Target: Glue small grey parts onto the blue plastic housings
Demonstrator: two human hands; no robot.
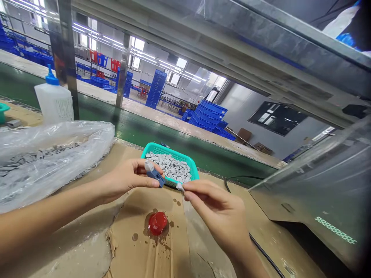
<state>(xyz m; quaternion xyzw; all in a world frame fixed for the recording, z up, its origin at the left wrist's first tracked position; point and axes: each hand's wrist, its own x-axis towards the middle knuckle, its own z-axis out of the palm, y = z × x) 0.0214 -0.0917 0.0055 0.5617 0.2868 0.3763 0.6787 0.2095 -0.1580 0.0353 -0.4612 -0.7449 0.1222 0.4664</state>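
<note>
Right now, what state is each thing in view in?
Left hand: holding dark blue plastic part, pale tip.
Right hand: pinching small light grey piece.
Turquoise perforated plastic basket: heaped with grey pieces.
Clear plastic bag: open, grey parts inside.
White plastic bottle, blue cap: upright.
Glossy red round container: on brown cardboard.
Cardboard: stained, torn left edge.

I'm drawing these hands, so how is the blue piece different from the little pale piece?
Colour: the blue piece is mostly dark blue, while the pale piece looks light grey.
Size: the blue piece looks longer and chunkier; only a little of the pale piece shows.
Place: the blue piece is in the left grip, the pale piece in the right grip.
Same: both are held between fingers and thumb.
</note>
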